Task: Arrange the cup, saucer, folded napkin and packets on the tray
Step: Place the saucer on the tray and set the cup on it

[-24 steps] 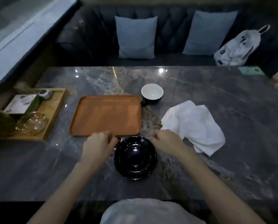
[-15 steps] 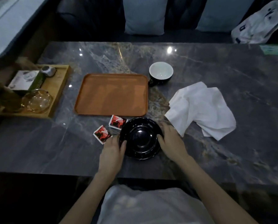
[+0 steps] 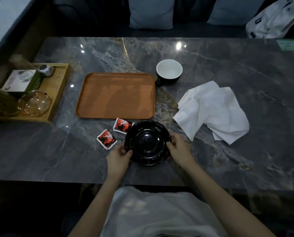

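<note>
A glossy black saucer [image 3: 147, 142] lies on the grey marble table near the front edge. My left hand [image 3: 118, 157] grips its left rim and my right hand [image 3: 178, 150] grips its right rim, thumbs over the edge. Two red-and-white packets [image 3: 106, 139] [image 3: 122, 125] lie just left of the saucer. The empty orange tray [image 3: 116, 95] sits behind them. A black cup with a white inside [image 3: 169, 71] stands at the tray's far right corner. A crumpled white napkin [image 3: 213, 111] lies unfolded to the right.
A wooden tray [image 3: 59, 93] at the left edge carries a glass bowl [image 3: 35, 103], a box and a small metal object. A dark sofa with two pale cushions and a white bag [image 3: 276, 17] runs behind the table. A green card [image 3: 290, 45] lies far right.
Both hands moved from the tray's near edge to the saucer's sides and now grip its rim. The two packets have come into view where the left hand was. The camera tilted down.
</note>
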